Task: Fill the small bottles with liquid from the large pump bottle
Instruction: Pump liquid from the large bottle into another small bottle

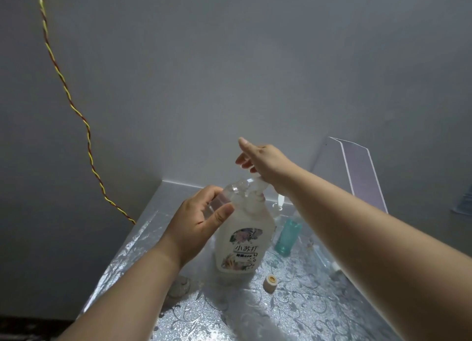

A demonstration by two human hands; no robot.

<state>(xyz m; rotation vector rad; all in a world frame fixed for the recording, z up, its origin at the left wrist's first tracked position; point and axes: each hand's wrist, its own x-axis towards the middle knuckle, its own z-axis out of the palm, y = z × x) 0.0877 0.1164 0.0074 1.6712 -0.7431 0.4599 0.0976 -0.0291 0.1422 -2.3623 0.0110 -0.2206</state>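
The large pump bottle stands upright near the back of the silver-patterned table, label facing us, and from where I stand the step in hand looks like pumping liquid into a small bottle held at its spout. To do it well, I'd say the press should go straight down and slowly, so the big bottle doesn't tip or skid, and the small bottle's mouth should sit right under the spout before each stroke; whether it is lined up, I cannot tell through the clear plastic. The right hand has its fingers stretched out straight and holds nothing, the heel of the palm resting on the pump head. The left hand is wrapped round a small clear bottle, thumb in front and fingers curled behind, tilting it up against the top of the big bottle. A teal bottle waits just beside the big bottle on its right, and a small cap lies in front of it.
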